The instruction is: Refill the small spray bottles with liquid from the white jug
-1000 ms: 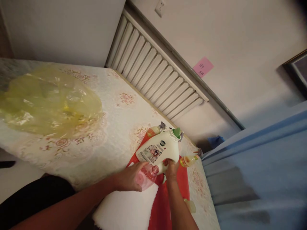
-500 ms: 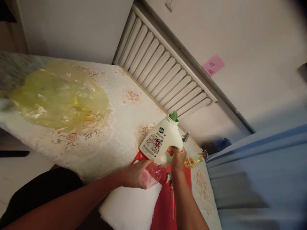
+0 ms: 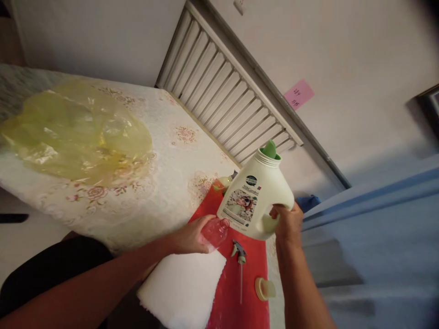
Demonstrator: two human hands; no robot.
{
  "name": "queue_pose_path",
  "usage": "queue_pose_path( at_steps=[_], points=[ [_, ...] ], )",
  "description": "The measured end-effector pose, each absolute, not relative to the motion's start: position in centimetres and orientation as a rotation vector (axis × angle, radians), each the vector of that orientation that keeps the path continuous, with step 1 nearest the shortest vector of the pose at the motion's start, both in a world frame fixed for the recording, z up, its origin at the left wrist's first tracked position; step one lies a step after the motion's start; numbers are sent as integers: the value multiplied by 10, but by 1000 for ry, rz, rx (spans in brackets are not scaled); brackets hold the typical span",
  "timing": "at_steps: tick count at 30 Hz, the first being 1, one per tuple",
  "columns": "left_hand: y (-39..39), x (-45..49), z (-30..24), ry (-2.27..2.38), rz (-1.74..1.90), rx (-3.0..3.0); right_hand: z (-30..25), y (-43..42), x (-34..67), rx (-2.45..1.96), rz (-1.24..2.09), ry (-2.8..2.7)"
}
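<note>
My left hand is wrapped round a clear plastic bottle, its open neck tilted up and to the right. By its side handle, my right hand holds a cream detergent jug with a green pour spout and no cap on. The jug is raised, its base close to the bottle. On the red mat below lie a trigger spray head with a thin tube and a pale yellow-green cap. A white cloth or paper sheet lies under my left hand.
A crumpled yellow plastic bag lies on the flowered tablecloth at the left. Another spray bottle stands partly behind the jug. A radiator runs along the wall, and a blue curtain hangs at the right.
My right hand has lifted the jug up and to the right, uncovering the spray head and the cap. My left hand still holds the bottle in nearly the same place. The view has shifted slightly.
</note>
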State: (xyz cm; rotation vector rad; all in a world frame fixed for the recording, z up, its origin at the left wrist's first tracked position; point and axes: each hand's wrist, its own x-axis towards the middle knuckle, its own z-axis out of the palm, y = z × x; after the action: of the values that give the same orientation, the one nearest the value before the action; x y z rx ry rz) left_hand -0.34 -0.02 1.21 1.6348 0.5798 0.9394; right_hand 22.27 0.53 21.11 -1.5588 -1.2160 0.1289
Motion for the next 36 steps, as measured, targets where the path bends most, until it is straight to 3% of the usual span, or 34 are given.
queue_pose_path(
  at_steps=[12,36],
  points=[
    [24,11,3,773,1065,1701,249,-81,271,-2031,-57,-1289],
    [38,27,-24,893,1082,1833,209,-113,299,-2348,184,-1595]
  ],
)
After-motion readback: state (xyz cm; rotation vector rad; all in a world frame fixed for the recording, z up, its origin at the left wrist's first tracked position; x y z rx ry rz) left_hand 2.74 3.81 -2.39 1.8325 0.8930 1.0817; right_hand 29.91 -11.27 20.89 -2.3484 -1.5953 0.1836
